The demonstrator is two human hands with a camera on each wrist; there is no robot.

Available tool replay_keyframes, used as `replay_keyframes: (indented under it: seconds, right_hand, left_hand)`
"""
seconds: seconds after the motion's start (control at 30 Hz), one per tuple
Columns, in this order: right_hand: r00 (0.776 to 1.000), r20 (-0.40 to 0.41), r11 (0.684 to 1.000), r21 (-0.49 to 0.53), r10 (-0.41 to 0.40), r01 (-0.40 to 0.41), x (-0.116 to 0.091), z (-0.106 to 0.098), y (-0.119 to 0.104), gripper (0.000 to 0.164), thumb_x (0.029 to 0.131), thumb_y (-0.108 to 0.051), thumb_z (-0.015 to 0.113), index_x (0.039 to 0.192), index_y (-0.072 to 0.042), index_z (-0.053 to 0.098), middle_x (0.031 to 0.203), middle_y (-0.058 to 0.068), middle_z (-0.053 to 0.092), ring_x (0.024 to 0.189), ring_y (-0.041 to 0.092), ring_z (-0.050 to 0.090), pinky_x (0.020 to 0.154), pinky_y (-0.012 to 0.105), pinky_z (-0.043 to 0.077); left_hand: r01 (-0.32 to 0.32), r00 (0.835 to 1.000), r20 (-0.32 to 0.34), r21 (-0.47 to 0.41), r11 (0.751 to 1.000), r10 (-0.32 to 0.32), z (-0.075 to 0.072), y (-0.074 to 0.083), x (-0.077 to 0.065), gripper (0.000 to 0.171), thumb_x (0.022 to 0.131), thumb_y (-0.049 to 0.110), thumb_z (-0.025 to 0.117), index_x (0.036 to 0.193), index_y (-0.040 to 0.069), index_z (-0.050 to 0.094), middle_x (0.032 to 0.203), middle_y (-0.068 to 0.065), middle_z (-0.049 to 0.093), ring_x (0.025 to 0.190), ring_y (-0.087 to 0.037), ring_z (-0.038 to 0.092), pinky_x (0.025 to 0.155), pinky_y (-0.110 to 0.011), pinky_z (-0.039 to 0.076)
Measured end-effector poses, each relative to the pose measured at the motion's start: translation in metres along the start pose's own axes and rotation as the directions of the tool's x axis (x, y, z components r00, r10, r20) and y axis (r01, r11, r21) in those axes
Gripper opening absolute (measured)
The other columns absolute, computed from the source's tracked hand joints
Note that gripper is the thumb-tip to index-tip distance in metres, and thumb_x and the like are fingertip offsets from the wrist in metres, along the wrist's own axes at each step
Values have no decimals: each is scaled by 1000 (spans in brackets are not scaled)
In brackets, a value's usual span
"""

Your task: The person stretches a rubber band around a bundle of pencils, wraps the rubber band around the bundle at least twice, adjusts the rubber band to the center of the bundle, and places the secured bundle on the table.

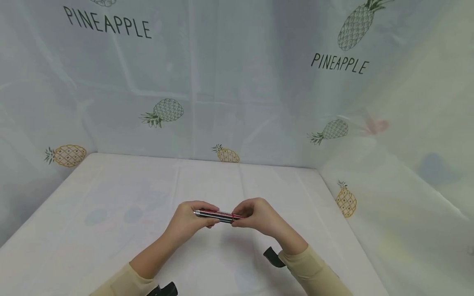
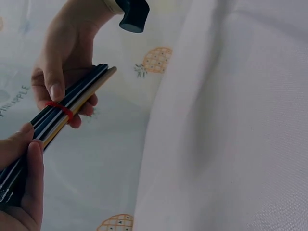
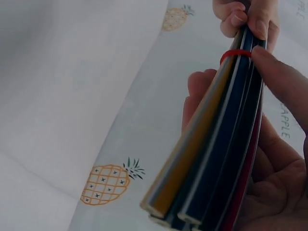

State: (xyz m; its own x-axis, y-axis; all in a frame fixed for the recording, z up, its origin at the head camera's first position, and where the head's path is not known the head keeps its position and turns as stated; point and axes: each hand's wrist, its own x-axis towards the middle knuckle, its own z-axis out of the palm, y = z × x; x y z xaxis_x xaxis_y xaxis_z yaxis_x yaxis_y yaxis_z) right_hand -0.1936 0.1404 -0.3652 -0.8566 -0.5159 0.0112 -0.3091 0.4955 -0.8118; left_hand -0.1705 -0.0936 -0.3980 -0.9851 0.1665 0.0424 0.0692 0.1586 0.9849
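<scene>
A bundle of pencils [image 1: 224,217] in dark blue, yellow and red is held up above the white table, lying nearly level between both hands. A red rubber band [image 3: 236,53] runs around the bundle. My left hand [image 1: 189,218] grips one end, thumb and fingers on opposite sides. At the band, my right hand [image 1: 259,216] pinches the bundle, its thumb tip right at the band and fingers behind the pencils. Beyond the band, the flat pencil ends [image 3: 192,217] stick out toward the right palm in the right wrist view.
The white-covered table [image 1: 122,185] spreads under both hands. A pale curtain [image 1: 237,82] printed with pineapples hangs behind it and along its sides. Black wrist-worn pieces [image 1: 274,258] stick out near both beige sleeves [image 1: 312,271].
</scene>
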Motion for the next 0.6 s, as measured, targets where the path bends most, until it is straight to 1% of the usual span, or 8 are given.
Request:
replay_keyframes:
  seconds: [0.07, 0.13, 0.27, 0.47, 0.6]
  right_hand:
    - [1000, 0, 1000, -5, -7, 7, 1, 0, -1, 15, 78, -14, 83, 90, -12, 75, 79, -4, 70, 71, 12, 64, 66, 27, 52]
    - [1000, -10, 1000, -12, -11, 11, 3, 0, -3, 14, 79, -13, 82, 91, -10, 75, 80, -4, 70, 71, 11, 63, 66, 27, 52]
    - [999, -48, 999, -34, -13, 11, 7, 0, -7, 16, 78, -13, 83, 92, -8, 76, 82, -4, 70, 72, 11, 63, 66, 27, 52]
    - [996, -91, 999, -36, -9, 6, 10, 0, -13, 15, 78, -13, 83, 92, -11, 77, 82, -6, 70, 73, 12, 64, 66, 28, 53]
    - [994, -112, 999, -52, -15, 9, 11, 2, -14, 17, 78, -15, 83, 93, -13, 77, 83, -7, 70, 73, 12, 63, 64, 29, 53]
  left_hand:
    - [-4, 1000, -5, 1, 1000, 4, 0, 1, 1, 28, 72, 12, 87, 98, 8, 76, 85, -6, 72, 67, -21, 68, 61, -30, 49]
    - [-6, 1000, -16, -17, 1000, 6, 1, 1, 1, 28, 72, 11, 87, 98, 6, 76, 83, -7, 72, 67, -22, 68, 63, -31, 52]
    - [-8, 999, -50, -54, 999, 5, 2, 4, 3, 29, 72, 8, 86, 99, 5, 75, 83, -9, 72, 67, -22, 68, 67, -31, 54]
    - [-6, 995, -105, -52, 999, 0, 4, 7, 6, 27, 72, 7, 86, 97, 7, 76, 79, -7, 72, 65, -21, 69, 67, -29, 53]
    - [-12, 993, -116, -52, 999, 6, 7, 9, 8, 27, 72, 5, 86, 97, 7, 76, 79, -7, 71, 65, -21, 69, 66, -28, 54]
